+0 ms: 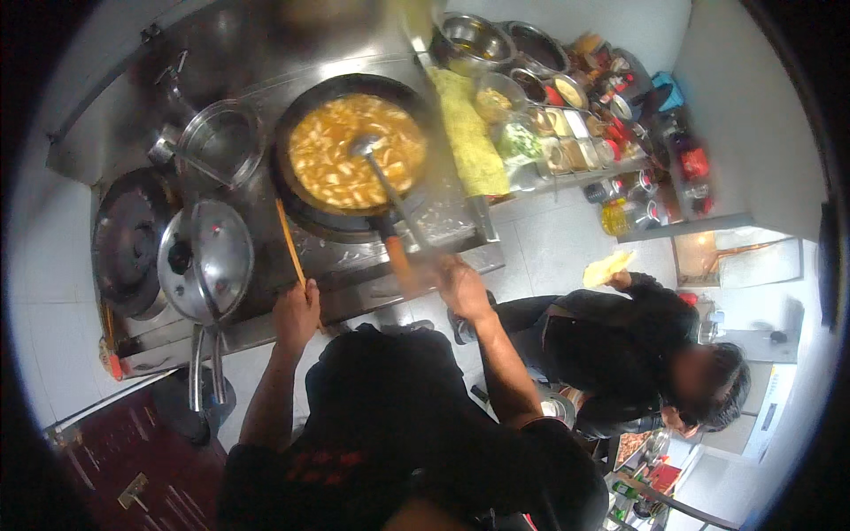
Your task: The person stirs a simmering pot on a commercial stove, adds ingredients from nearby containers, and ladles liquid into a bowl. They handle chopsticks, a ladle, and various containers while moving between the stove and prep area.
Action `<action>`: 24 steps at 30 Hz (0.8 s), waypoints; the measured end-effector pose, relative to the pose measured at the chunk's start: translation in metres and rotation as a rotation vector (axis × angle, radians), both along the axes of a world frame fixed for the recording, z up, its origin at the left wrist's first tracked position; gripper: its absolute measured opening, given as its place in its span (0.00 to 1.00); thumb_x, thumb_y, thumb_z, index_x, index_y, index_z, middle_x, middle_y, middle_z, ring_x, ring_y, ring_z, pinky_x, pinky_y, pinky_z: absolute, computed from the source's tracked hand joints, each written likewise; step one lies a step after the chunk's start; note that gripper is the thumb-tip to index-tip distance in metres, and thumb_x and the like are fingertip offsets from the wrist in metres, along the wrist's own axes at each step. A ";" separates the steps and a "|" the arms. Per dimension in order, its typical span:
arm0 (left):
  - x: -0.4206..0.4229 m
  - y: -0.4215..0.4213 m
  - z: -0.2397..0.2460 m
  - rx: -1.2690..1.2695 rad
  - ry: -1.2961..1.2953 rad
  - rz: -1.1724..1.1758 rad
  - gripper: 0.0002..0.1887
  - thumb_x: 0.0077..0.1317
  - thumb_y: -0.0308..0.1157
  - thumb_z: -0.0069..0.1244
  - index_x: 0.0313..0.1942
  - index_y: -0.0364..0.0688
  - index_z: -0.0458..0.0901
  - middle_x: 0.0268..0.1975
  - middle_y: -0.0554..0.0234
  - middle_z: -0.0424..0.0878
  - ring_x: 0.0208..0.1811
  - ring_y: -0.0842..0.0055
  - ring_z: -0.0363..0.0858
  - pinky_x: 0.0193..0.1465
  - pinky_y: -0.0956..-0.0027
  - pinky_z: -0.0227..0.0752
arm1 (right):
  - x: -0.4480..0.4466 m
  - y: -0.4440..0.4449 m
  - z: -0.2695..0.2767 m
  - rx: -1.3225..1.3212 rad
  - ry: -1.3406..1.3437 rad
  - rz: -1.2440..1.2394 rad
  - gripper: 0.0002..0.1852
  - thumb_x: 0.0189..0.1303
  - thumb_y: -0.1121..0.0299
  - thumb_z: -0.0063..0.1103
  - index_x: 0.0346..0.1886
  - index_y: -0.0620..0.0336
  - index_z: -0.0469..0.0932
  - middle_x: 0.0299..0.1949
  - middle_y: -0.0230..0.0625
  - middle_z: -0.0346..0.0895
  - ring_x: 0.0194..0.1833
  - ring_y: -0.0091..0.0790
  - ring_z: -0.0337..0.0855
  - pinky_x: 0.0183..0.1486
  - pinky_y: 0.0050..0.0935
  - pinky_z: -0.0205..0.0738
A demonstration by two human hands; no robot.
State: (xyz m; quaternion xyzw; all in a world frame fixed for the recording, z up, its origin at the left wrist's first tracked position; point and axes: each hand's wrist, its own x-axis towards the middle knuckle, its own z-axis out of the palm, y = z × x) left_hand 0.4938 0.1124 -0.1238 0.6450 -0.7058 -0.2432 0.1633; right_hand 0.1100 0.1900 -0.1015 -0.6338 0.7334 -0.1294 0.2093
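My right hand (pixel 463 287) is closed on the handle end of a long metal ladle (pixel 392 189). The ladle's bowl rests in an orange-brown stew (pixel 325 152) with pale pieces, inside a dark wok (pixel 284 143) on the stove. The wok's orange-brown handle (pixel 398 255) points towards me, just left of my right hand; blur hides whether they touch. In my left hand (pixel 296 315) is a pair of long wooden chopsticks (pixel 290 239); their tips are at the wok's near left side, outside the food.
Left on the steel stove (pixel 345 282) stand a strainer-like metal pot (pixel 222 143), a dark pan (pixel 129 239) and a shiny lid (pixel 222 252). A yellow cloth (pixel 468 133) borders a shelf of seasoning containers (pixel 568 152). At right, a person (pixel 617 338) holds a yellow item (pixel 605 269).
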 end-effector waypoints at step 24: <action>-0.676 -0.129 0.219 0.235 -0.215 -1.393 0.20 0.79 0.48 0.53 0.41 0.39 0.89 0.37 0.47 0.92 0.43 0.49 0.93 0.46 0.49 0.83 | -0.311 0.095 0.042 -0.113 -1.152 -0.747 0.25 0.90 0.47 0.45 0.43 0.59 0.78 0.31 0.31 0.76 0.30 0.26 0.78 0.35 0.32 0.75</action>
